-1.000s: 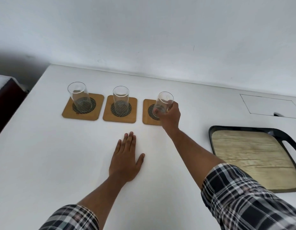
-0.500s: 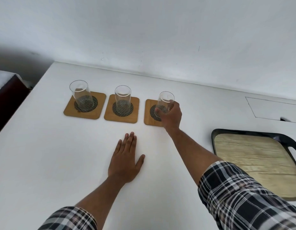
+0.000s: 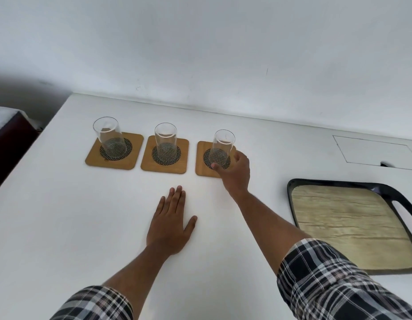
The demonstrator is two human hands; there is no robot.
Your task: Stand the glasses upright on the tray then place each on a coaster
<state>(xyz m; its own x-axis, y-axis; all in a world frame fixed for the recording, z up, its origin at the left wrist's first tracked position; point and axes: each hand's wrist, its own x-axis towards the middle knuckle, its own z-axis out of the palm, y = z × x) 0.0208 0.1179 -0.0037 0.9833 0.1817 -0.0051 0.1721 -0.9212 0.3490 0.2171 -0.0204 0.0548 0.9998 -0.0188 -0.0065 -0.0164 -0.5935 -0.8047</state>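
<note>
Three clear glasses stand upright in a row, each on a square wooden coaster with a dark mesh centre. The left glass (image 3: 110, 137) is on the left coaster (image 3: 92, 161), the middle glass (image 3: 165, 140) on the middle coaster (image 3: 147, 166). The right glass (image 3: 223, 146) rests on the right coaster (image 3: 201, 170). My right hand (image 3: 236, 172) is low around its base, thumb at the front and fingers at its right side. My left hand (image 3: 170, 224) lies flat on the table with its fingers spread, holding nothing. The tray (image 3: 292, 183), black-rimmed with a wood-grain floor, lies to the right with nothing on it.
The white table meets a white wall at the back. A rectangular hatch outline (image 3: 373, 153) is set in the tabletop behind the tray. A dark piece of furniture (image 3: 8, 144) stands past the table's left edge.
The right glass has come down onto the right coaster. My right hand has slid from its middle down to its base. My left hand has stayed put.
</note>
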